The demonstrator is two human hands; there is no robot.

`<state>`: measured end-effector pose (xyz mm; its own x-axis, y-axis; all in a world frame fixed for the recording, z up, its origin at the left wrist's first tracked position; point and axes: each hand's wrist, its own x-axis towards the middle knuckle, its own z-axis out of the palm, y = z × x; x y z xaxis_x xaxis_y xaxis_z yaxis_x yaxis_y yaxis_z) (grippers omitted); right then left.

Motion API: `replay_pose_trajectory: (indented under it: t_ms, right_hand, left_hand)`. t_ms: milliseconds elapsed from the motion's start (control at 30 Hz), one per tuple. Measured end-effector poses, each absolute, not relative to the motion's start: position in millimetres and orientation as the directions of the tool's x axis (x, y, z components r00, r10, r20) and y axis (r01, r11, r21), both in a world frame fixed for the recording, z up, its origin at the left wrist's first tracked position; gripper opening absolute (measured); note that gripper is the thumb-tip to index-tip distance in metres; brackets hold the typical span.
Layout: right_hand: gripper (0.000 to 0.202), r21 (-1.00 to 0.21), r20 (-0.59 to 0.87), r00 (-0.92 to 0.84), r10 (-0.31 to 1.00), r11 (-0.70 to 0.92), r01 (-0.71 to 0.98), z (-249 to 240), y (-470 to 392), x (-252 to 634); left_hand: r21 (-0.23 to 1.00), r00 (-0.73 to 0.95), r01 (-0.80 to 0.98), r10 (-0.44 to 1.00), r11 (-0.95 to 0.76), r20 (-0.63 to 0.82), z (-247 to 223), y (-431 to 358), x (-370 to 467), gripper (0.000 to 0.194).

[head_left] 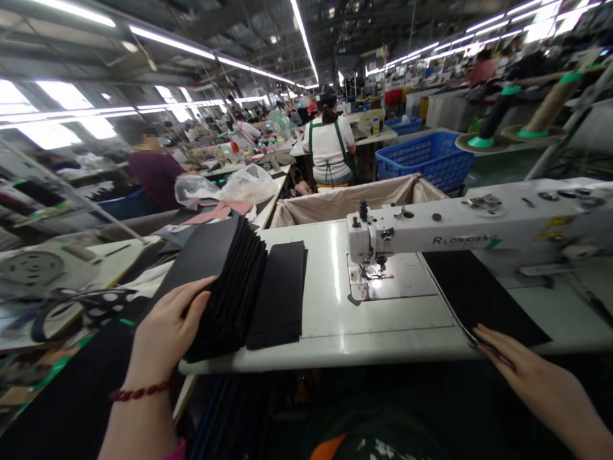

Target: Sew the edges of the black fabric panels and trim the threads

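Note:
My left hand (172,319) is at the near edge of a tall stack of black rectangular panels (205,246), its thumb and fingers closed on the top panel's corner. A second, low stack of black panels (279,291) lies just right of it. My right hand (522,364) rests by the near edge of a black panel pile (479,291) on the sewing table (320,319). Its fingers are curled over a slim dark tool with a purplish end (502,359); the tool's kind is mostly hidden. Between my hands stands a white sewing machine (431,220), nothing under its needle.
A beige cloth-lined bin (330,207) lies behind the table, with a blue basket (421,160) beyond. Thread cones (550,105) stand at the right. Co-workers sit ahead and at the left. Black material (86,377) hangs at the lower left.

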<state>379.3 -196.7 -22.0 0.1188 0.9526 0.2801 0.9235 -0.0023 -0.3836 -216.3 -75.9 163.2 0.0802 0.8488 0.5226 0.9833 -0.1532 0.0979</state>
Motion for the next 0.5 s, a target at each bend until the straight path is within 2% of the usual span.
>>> replay_pose_trajectory:
  t_ms: [100, 200, 300, 367, 433, 500]
  right_hand:
    - [0.042, -0.332, 0.159, 0.053, 0.986, 0.003, 0.943, -13.1, -194.7, 384.4]
    - [0.037, -0.375, 0.124, 0.099, 0.987, -0.046, 0.926, -1.1, -189.9, 381.1]
    - [0.035, -0.479, 0.137, 0.16, 0.978, -0.076, 0.875, 14.0, -185.2, 370.0]
    - [0.033, -0.573, 0.167, 0.165, 0.972, -0.041, 0.819, 29.1, -183.8, 353.5]
    - [0.029, -0.657, 0.154, 0.074, 0.985, 0.046, 0.752, 47.5, -183.8, 325.7]
    - [0.025, -0.721, 0.069, -0.162, 0.984, 0.161, 0.674, 64.4, -184.5, 287.7]
  left_hand:
    - [0.121, 0.093, 0.969, 0.772, -0.215, 0.629, 159.4, -82.8, -196.0, 0.04]
    - [0.2, 0.158, 0.903, 0.725, -0.381, 0.67, 144.1, -85.1, -161.0, 0.043]
    - [0.293, 0.321, 0.761, 0.728, -0.579, 0.605, 117.9, -81.2, -114.5, 0.044]
    - [0.387, 0.418, 0.65, 0.733, -0.654, 0.537, 101.3, -76.1, -78.3, 0.042]
    - [0.495, 0.519, 0.544, 0.736, -0.677, 0.435, 88.8, -71.1, -38.9, 0.039]
    - [0.578, 0.634, 0.446, 0.697, -0.683, 0.335, 78.1, -67.7, 1.7, 0.038]
